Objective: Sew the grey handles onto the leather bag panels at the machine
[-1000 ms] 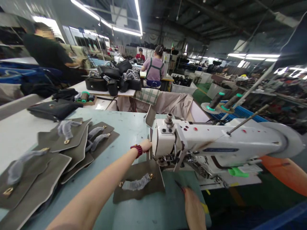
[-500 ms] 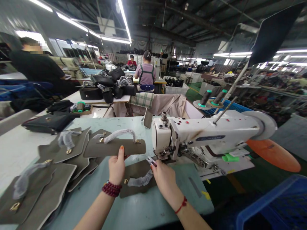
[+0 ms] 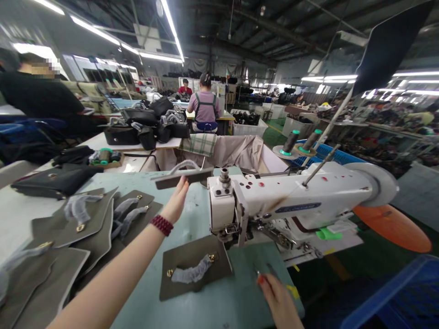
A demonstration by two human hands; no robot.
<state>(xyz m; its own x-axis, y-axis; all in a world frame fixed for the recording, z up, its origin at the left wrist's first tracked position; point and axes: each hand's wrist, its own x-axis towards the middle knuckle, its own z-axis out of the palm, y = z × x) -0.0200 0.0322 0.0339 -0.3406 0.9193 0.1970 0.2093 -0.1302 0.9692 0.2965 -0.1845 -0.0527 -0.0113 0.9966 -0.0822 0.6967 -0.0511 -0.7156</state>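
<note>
1. Grey-brown panel is touching the raised left hand, whose grip I cannot tell.
2. Right hand, well apart, is clasping snips.
3. Another panel is lying beside the sewing machine.

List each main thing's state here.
Left hand: touching the raised panel, grip unclear
Raised panel: tilted, off the table
Right hand: closed around a small metal tool
Flat panel: lying on the table, handle wrapped
Sewing machine: running or stopped, cannot tell
Thread cones: standing

From the right hand, the table is bare at 9 o'clock; the machine blocks 11 to 1, a flat panel lies at 10.
</note>
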